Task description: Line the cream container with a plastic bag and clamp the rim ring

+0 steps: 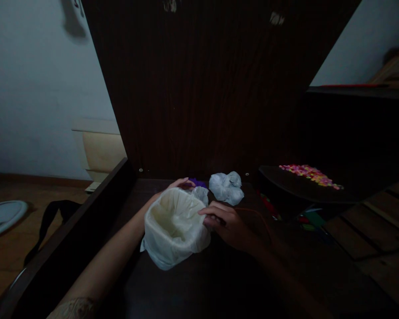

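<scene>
A small bin lined with a white plastic bag stands on the dark wooden surface, the bag folded down over its rim. My right hand is closed on the bag at the right side of the rim, thumb and fingers together. Behind the bin lies my left hand, its visible fingers stretched out near a purple item; part of this hand is hidden by the bin. Next to the far rim is a piece of crumpled whitish plastic. Bunched pale plastic bags lie just beyond my right hand.
A tall dark wooden panel rises behind the surface, and a raised side board borders it on the left. Small pink and yellow pieces are spread on a dark shelf at right. An oval white object sits low at left.
</scene>
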### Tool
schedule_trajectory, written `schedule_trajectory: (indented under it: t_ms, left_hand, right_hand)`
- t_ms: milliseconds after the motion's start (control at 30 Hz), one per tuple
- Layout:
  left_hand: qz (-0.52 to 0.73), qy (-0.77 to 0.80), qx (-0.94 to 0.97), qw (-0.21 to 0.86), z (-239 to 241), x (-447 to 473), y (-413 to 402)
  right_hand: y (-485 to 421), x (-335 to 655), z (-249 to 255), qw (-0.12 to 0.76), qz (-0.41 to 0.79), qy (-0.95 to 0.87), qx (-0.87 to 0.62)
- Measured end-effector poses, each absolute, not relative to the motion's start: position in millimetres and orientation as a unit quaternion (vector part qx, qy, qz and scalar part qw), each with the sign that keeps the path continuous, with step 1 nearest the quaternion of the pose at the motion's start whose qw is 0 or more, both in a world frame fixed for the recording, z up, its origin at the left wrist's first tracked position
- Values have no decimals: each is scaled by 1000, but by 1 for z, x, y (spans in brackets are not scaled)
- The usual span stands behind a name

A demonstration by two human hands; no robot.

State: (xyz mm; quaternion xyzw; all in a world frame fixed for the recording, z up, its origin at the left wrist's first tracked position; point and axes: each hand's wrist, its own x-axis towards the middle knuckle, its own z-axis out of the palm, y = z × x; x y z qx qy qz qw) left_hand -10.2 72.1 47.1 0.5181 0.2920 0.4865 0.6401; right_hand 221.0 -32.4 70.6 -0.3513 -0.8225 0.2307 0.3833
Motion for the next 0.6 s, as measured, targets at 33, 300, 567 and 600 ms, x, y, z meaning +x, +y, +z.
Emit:
schedule_trajectory:
  t_ms: [33,300,567,600]
  left_hand:
    - [480,332,532,613,50,-8,77]
    - [586,469,493,439,103,-43,93]
    - [431,291,847,109,122,-51,-58]
    - [419,276,862,77,115,-49,-67]
  right_hand:
    - [-38,220,73,382,220,-826,-352]
    - [-63,205,75,414,144,-814,-381]
    - [-71,185,68,460,83,-804,-367]
    - [-71,184,68,461,78,-806,-364]
